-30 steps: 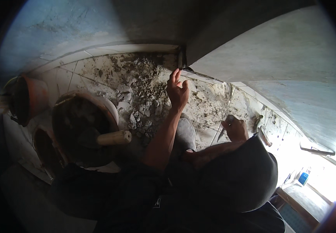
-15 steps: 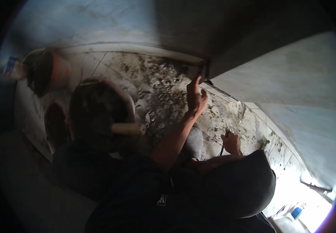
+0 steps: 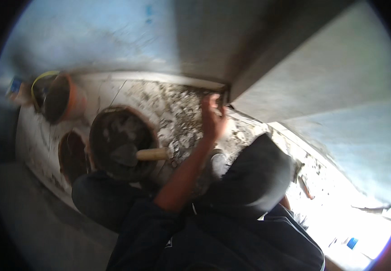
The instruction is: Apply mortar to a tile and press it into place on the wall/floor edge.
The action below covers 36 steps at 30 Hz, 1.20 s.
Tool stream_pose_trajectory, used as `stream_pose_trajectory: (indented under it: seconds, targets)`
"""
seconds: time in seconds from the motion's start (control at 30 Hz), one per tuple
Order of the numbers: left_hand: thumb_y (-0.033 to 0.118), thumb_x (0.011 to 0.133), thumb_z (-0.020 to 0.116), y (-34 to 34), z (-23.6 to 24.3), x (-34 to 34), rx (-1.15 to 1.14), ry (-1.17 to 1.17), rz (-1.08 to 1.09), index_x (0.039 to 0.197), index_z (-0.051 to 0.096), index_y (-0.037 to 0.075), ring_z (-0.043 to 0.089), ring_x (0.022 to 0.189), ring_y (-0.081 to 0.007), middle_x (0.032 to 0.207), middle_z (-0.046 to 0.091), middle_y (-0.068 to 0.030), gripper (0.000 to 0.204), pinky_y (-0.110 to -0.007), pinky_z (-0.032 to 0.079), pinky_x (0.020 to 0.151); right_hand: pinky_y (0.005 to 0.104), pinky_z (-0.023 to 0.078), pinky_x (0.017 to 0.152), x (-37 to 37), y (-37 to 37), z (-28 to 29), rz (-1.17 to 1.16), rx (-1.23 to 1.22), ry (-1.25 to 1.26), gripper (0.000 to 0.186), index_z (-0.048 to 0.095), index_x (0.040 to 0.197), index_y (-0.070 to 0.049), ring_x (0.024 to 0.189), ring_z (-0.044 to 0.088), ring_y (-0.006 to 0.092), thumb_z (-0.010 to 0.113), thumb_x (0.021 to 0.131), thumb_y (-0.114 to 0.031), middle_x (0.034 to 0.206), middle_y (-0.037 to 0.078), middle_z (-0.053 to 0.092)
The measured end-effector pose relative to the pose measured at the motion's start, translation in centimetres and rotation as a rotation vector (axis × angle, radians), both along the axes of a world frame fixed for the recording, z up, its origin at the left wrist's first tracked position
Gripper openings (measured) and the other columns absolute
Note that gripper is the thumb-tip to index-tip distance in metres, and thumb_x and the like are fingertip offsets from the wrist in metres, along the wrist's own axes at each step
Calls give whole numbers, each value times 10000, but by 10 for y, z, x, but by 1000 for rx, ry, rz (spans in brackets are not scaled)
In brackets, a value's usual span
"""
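Note:
My left hand [image 3: 214, 119] is raised at the foot of the wall corner, above rubble [image 3: 184, 108] strewn along the wall. Its fingers are blurred but look apart, and I make out nothing in them. My right hand is hidden behind my dark-clad knee [image 3: 258, 169]; only a bit of that arm shows beside it. To the left of my left forearm stands a round basin [image 3: 97, 149] holding grey mortar-like material [image 3: 123, 128]. A trowel [image 3: 152, 154] lies across it, wooden handle over the rim.
Behind the basin stands an orange bucket [image 3: 74, 100] beside a container with a yellow rim [image 3: 42, 77]. A brownish oval vessel [image 3: 72, 156] sits left of the basin. My grey shoe [image 3: 218, 161] rests on the dirty floor. Walls [image 3: 312, 90] meet at the corner.
My view has shifted. My left hand has moved closer to the corner, its pointing finger now less straight. My right hand, seen before with a thin dark tool, has gone behind my knee.

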<state>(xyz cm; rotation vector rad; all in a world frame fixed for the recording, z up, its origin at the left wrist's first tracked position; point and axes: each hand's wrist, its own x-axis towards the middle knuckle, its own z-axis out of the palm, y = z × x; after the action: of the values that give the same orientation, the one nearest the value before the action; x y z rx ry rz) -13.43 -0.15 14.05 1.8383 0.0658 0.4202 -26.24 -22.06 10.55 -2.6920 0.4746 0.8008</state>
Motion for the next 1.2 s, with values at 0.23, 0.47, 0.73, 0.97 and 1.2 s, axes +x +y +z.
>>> stream_pose_trajectory:
  seconds: [0.23, 0.47, 0.73, 0.97, 1.2]
  targets:
    - [88, 819, 666, 64, 42, 31, 254, 27, 28, 1134, 563, 23, 603, 951, -252, 1136, 564, -144, 337, -365, 490, 818, 428, 475, 828, -14, -29, 20, -248, 357, -148, 405, 611, 1043, 17, 978, 613, 361, 581, 874, -351, 973, 216, 653]
    - [114, 790, 675, 66, 93, 56, 276, -65, -52, 1060, 559, 3, 535, 1042, -337, 1082, 557, -186, 315, -408, 448, 891, 410, 472, 853, -27, -57, 65, -570, 1011, -399, 420, 603, 1089, 24, 1011, 609, 344, 567, 888, -343, 1011, 210, 653]
    - [230, 835, 666, 115, 174, 103, 468, 38, -20, 1122, 579, -9, 609, 1003, -311, 1047, 624, -226, 383, -394, 471, 868, 345, 416, 961, -32, -2, 203, 17, 471, -646, 440, 536, 1240, 41, 1110, 562, 251, 498, 943, -282, 1200, 169, 601]
    - [373, 914, 581, 222, 274, 135, 636, 199, -45, 996, 670, 23, 619, 786, -149, 872, 677, -77, 370, -276, 462, 738, 424, 431, 951, -2, 120, 311, 411, 341, -1093, 111, 624, 854, 14, 1071, 588, 332, 613, 834, -95, 1026, 153, 658]
    - [287, 938, 572, 309, 355, 56, 345, 173, -414, 1070, 610, -19, 620, 817, -184, 958, 653, -114, 335, -322, 508, 775, 420, 481, 758, 45, 344, 182, 1233, 264, -583, 171, 662, 893, -51, 905, 590, 309, 624, 768, -162, 883, 143, 643]
